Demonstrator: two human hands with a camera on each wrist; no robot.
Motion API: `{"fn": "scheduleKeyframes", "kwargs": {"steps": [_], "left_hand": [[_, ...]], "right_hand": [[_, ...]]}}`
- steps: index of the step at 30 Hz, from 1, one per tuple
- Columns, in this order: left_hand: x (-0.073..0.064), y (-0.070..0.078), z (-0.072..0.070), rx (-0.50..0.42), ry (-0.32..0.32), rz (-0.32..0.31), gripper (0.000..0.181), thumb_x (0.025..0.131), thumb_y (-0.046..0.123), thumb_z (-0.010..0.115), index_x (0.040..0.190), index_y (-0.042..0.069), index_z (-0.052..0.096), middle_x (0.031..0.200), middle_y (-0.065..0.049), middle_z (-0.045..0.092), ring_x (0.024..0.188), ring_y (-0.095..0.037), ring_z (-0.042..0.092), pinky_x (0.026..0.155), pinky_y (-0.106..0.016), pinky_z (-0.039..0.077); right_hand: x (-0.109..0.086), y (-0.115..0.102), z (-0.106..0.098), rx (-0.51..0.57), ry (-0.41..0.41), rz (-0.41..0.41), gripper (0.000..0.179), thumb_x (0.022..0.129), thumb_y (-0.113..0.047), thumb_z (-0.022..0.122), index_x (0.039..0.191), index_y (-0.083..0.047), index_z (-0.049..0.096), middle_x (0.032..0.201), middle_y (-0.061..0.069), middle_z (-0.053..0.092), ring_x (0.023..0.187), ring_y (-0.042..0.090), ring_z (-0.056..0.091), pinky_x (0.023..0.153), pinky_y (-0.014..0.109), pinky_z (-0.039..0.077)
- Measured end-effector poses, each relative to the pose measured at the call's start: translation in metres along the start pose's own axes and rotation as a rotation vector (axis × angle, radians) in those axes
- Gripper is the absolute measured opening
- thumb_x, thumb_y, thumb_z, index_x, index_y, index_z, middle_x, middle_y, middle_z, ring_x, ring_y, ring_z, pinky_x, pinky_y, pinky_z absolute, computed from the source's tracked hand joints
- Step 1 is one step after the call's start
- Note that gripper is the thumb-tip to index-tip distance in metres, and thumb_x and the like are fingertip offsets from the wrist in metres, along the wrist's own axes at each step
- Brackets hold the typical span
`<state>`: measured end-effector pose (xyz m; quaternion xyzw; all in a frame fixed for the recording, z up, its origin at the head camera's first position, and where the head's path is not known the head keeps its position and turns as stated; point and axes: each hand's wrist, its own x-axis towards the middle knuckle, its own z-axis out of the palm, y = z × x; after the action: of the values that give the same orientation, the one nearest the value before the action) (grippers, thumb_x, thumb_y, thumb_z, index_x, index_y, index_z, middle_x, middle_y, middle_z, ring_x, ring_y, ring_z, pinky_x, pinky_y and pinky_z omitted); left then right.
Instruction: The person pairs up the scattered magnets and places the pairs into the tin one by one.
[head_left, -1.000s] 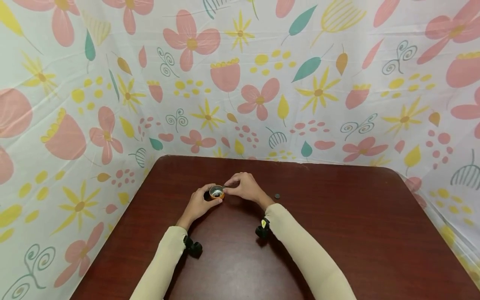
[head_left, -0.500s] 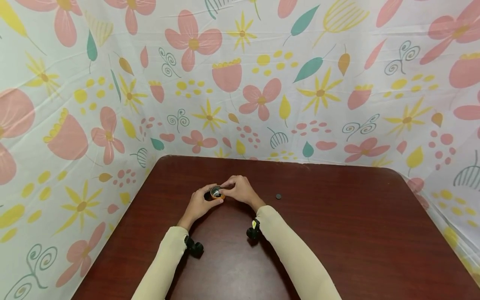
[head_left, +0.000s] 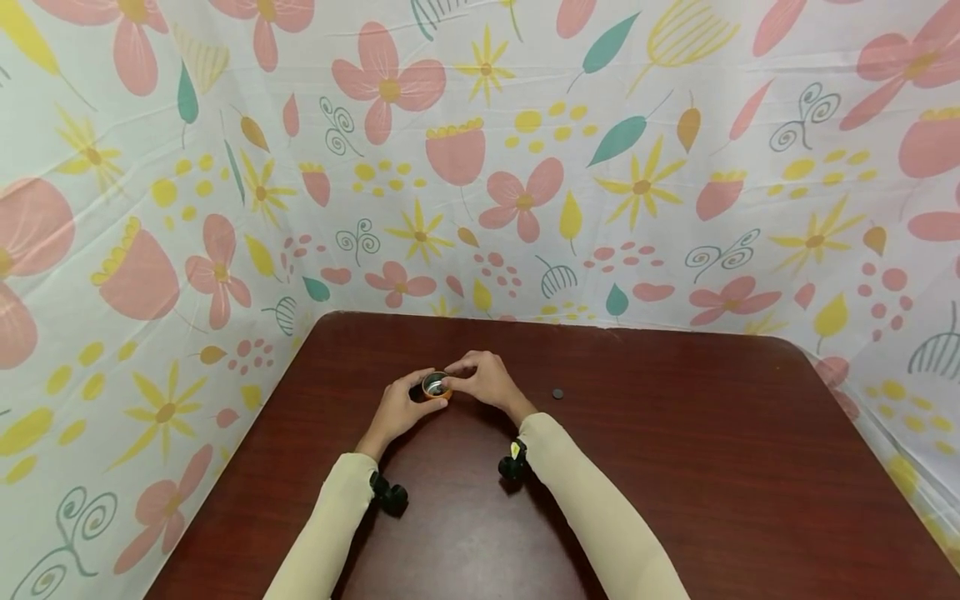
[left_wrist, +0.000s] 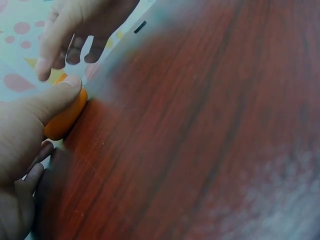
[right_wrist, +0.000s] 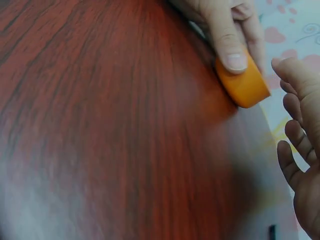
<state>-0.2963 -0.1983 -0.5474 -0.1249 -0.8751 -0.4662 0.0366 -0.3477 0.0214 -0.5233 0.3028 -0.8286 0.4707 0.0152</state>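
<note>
My left hand (head_left: 396, 412) grips a small round orange cup (head_left: 438, 397), its thumb on the near side and fingers behind. The cup has a silvery inside and stands low on the table. In the right wrist view the left thumb presses flat on the orange wall (right_wrist: 247, 89). My right hand (head_left: 487, 382) hovers at the cup's right rim, thumb tip over the opening. Its thumb and fingers are loosely bent, and nothing shows between them in the right wrist view. Part of the cup's inside is hidden by that thumb. A small dark disc (head_left: 557, 393) lies to the right.
The dark red-brown wooden table (head_left: 675, 442) has its far edge just beyond the hands. A floral cloth (head_left: 480, 192) hangs behind it and along the left. Black wrist cameras (head_left: 390, 498) are strapped over the cream sleeves (head_left: 600, 508).
My right hand has moved left and slightly down from beside the rim to over the cup's opening, then barely shifted. A small dark thing at its fingertips no longer shows. My left hand stays put.
</note>
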Motion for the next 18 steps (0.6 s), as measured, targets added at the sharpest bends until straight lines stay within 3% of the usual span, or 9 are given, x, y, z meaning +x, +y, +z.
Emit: {"fn": "scheduleKeyframes", "kwargs": {"steps": [8, 14, 18], "left_hand": [[-0.002, 0.001, 0.002, -0.012, -0.004, 0.015, 0.076, 0.085, 0.034, 0.086, 0.150, 0.009, 0.053, 0.145, -0.010, 0.059, 0.135, -0.030, 0.054, 0.110, -0.055, 0.043], [-0.004, 0.000, -0.002, -0.035, -0.036, 0.017, 0.078, 0.087, 0.042, 0.083, 0.152, 0.013, 0.050, 0.148, -0.007, 0.055, 0.138, -0.030, 0.050, 0.109, -0.058, 0.043], [-0.004, 0.007, -0.003, -0.003, -0.019, 0.057, 0.072, 0.091, 0.046, 0.077, 0.150, 0.013, 0.052, 0.148, -0.006, 0.054, 0.139, -0.031, 0.048, 0.108, -0.060, 0.042]], "right_hand": [[-0.018, 0.000, -0.047, -0.032, 0.024, 0.028, 0.034, 0.089, -0.034, 0.082, 0.112, -0.009, 0.080, 0.101, -0.005, 0.070, 0.095, 0.014, 0.065, 0.082, 0.037, 0.056], [-0.044, -0.001, -0.094, -0.118, -0.009, 0.052, 0.030, 0.091, -0.037, 0.080, 0.110, -0.015, 0.081, 0.102, -0.006, 0.072, 0.093, 0.012, 0.065, 0.079, 0.036, 0.055], [-0.064, 0.001, -0.122, -0.174, -0.032, 0.078, 0.029, 0.093, -0.038, 0.077, 0.113, -0.016, 0.079, 0.108, -0.004, 0.073, 0.096, 0.013, 0.066, 0.080, 0.037, 0.056]]}}
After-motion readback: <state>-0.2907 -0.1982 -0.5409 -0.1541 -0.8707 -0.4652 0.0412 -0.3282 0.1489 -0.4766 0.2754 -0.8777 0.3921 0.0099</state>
